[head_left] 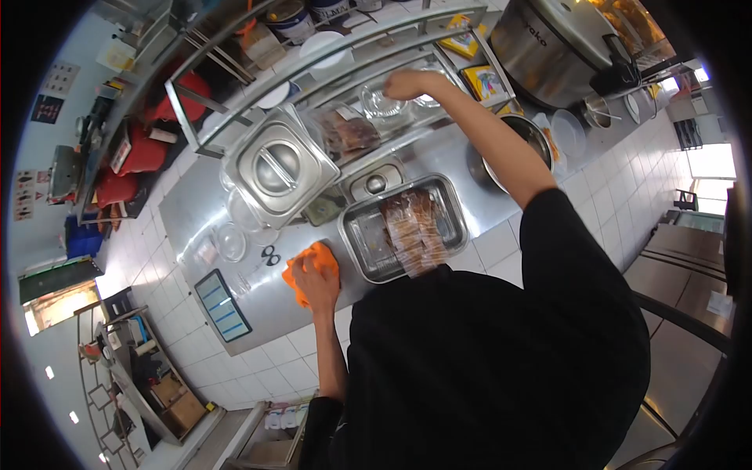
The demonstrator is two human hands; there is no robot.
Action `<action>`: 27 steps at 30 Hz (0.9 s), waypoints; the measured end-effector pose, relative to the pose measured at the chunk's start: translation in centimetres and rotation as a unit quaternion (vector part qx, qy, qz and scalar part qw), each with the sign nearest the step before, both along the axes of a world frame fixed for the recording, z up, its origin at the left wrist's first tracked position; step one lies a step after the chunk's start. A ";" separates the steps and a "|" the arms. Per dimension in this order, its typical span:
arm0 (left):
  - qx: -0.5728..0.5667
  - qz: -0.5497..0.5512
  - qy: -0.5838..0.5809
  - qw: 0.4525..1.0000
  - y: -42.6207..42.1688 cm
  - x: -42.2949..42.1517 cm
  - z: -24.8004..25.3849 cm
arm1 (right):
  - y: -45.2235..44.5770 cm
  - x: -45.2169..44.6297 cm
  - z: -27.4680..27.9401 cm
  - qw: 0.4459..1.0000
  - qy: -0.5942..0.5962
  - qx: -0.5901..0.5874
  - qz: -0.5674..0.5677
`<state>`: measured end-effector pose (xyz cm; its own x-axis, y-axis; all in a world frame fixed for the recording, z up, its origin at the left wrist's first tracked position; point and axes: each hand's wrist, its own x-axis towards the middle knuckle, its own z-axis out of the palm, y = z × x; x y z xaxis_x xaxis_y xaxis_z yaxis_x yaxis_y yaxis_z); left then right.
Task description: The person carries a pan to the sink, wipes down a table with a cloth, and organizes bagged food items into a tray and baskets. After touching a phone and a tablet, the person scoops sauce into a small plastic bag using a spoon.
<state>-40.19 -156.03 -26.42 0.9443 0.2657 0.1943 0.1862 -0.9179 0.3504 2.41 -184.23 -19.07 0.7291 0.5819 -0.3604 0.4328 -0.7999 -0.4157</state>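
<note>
My left hand (pixel 316 283) presses on a bunched orange cloth (pixel 301 270) on the steel counter (pixel 274 317), its fingers curled into the fabric. Farther off, my right hand (pixel 406 84) is stretched over clear plastic containers (pixel 381 102) at the back of the counter; its fingers point down, and what they may hold is too small to make out. Between my arms, a steel tray (pixel 363 265) contains clear packets of brown food (pixel 413 229). A pair of black-handled scissors (pixel 270 254) lies just left of the cloth.
A lidded steel container (pixel 276 166) stands behind the cloth, beside a bag of brown food (pixel 348 131). A tablet (pixel 222 305) lies at the left edge. A steel pot (pixel 526 133) is under my right forearm. A metal rack (pixel 313 74) spans the back.
</note>
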 end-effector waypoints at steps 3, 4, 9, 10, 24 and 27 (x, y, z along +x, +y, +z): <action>-0.381 -0.023 0.051 0.923 -2.6 1.9 0.6 | -2.6 -10.1 8.9 0.937 -0.142 0.306 -0.086; -0.422 -0.017 0.087 0.902 -3.9 2.6 0.9 | -4.0 -13.8 10.3 0.934 0.020 0.323 -0.154; -0.560 0.043 0.252 0.788 -9.3 4.2 -2.9 | -8.0 -27.7 -1.8 0.945 0.208 0.111 -0.229; -0.511 0.013 0.230 0.828 -9.5 4.6 -3.5 | -8.3 -30.1 -5.4 0.970 0.127 0.017 -0.204; 0.111 -0.469 0.169 0.860 -16.2 13.2 1.1 | -8.8 -39.6 -6.2 0.992 -0.073 0.047 -0.097; 0.102 -0.468 0.172 0.861 -16.5 14.4 0.6 | -9.8 -38.5 -6.8 0.993 -0.043 0.059 -0.095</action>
